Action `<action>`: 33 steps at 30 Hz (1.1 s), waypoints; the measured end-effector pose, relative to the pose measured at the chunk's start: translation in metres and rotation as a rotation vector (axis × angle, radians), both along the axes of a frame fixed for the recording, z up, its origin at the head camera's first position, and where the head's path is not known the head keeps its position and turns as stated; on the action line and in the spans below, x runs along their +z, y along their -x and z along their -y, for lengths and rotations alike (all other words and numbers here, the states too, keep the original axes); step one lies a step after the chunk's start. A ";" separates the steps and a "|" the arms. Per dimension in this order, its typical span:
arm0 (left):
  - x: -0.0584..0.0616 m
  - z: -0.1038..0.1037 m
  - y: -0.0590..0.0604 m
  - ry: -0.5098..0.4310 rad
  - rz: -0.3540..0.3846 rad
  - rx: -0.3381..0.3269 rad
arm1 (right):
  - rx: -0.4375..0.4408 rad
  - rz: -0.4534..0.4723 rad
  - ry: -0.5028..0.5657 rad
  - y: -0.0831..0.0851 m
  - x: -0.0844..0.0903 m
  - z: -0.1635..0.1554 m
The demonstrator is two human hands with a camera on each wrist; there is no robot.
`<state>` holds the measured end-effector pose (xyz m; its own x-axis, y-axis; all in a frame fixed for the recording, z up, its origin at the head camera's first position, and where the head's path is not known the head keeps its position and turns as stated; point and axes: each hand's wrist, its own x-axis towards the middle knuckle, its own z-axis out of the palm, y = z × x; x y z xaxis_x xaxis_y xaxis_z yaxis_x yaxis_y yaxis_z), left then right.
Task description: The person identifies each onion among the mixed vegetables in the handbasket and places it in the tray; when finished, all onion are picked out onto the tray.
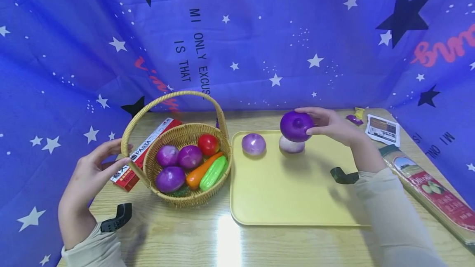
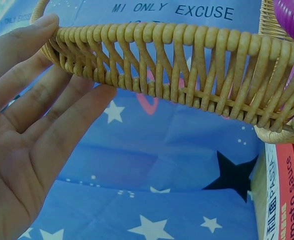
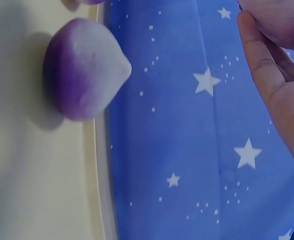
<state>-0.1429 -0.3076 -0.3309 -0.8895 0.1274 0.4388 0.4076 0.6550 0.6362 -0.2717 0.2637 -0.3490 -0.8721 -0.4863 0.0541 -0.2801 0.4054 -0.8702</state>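
sleeves and wrist straps sit lowest in my head view. left hand (image 1: 89,170) spread, fingers straight, tips resting on the basket handle (image 1: 128,135); left wrist view confirms fingertips (image 2: 49,22) against the woven cane and shows the pasta box (image 2: 286,195) just beside the basket (image 1: 185,164). right hand (image 1: 332,127) pinches a purple onion (image 1: 295,126) above the tray (image 1: 293,201), near its far edge, directly over a paler onion (image 1: 291,145). another onion (image 1: 254,144) lies to its left, apart. front half of tray bare. right wrist view shows the pale onion (image 3: 84,67) close against the tray rim; i can't see that from the head.
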 end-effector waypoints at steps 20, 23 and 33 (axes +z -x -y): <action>0.001 0.000 -0.001 0.014 0.036 0.014 | -0.278 -0.023 -0.020 -0.016 -0.011 -0.064; 0.002 0.000 -0.002 0.019 0.035 0.014 | -0.265 0.004 0.068 -0.018 -0.016 -0.074; 0.002 -0.001 -0.002 0.015 0.027 0.019 | -0.338 0.082 0.142 -0.022 -0.039 -0.090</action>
